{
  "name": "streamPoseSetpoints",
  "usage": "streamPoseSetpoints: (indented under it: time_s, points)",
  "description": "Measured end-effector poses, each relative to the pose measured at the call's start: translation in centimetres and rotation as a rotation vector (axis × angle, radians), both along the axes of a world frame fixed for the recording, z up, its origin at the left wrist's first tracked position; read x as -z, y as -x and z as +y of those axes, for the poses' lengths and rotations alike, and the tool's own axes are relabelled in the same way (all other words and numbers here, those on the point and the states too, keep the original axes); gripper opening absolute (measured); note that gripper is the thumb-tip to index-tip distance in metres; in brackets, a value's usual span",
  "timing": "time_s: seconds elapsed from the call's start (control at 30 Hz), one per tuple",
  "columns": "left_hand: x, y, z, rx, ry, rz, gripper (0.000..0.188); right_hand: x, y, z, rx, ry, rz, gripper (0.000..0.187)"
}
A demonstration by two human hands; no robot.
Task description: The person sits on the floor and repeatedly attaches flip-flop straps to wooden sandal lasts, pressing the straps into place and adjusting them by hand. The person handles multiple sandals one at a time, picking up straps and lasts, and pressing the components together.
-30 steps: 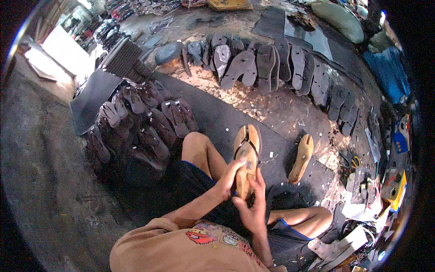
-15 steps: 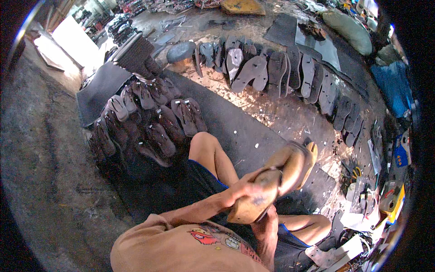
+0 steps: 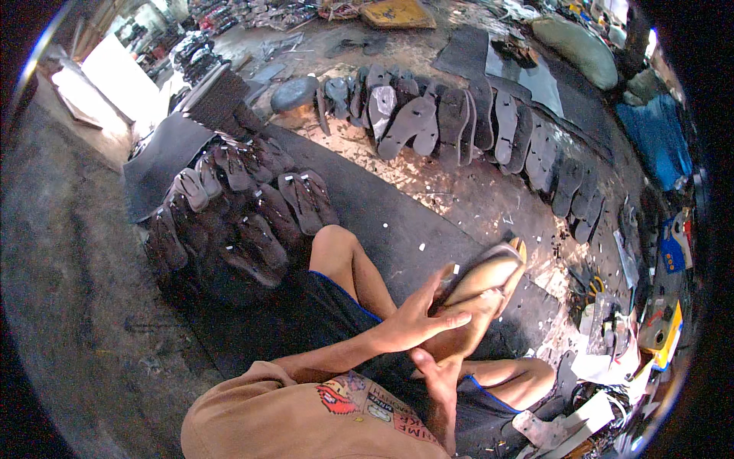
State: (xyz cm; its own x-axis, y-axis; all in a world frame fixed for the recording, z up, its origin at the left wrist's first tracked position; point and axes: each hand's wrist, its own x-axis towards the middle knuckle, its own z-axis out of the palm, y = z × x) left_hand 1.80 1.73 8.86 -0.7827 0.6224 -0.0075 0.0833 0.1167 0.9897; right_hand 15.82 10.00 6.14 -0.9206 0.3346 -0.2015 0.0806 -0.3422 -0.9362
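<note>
In the middle of the frame, slightly right and below center, a foot-shaped block (image 3: 475,306) slants from lower left to upper right between the two hands, a little blurred. The left hand (image 3: 417,321) lies at its left side: the thumb stretches across the block, spread well apart from the fingers, which reach up along its left edge; whether they press on it, I cannot tell. The right hand (image 3: 440,376) is clamped around the block's lower end, its thumb showing at the left and its other fingers hidden. Behind the block's upper end, the tip of a second wooden block (image 3: 522,248) shows.

The person sits with bent legs, in a brown shirt (image 3: 306,413) and dark shorts edged in blue. A dark mat (image 3: 367,195) runs from upper left of center toward the right. Dark sandals (image 3: 306,200) crowd together left of center, many with straps. Flat grey soles (image 3: 417,124) stand in a curved row across the upper middle and right. Yellow-handled scissors (image 3: 597,286) lie at the right, and a blue cloth (image 3: 656,141) hangs in a heap at the upper right.
</note>
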Motion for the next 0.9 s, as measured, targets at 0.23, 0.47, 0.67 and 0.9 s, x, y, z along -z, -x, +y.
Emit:
streamPoseSetpoints:
  time_s: [0.23, 0.47, 0.67, 0.9]
  points:
    - [-0.8, -0.3, -4.1, 0.145, 0.079, 0.382, 0.035, -1.2, -3.3, 1.8, 0.117, 0.449, -0.12, 0.082]
    - [3.1, -1.8, -6.8, 0.476, -0.128, -0.567, 0.025, -9.6, -1.4, -0.5, 0.234, 0.641, -0.076, 0.064]
    - [10.3, -1.8, -5.1, 0.281, -0.352, -0.594, 0.037, -5.9, 1.5, 0.3, -0.071, -0.13, 0.223, 0.127]
    - [5.1, -1.0, -2.3, -0.162, -0.504, -0.776, 0.054, -1.0, 5.3, 0.3, 0.069, -0.561, 0.0, 0.12]
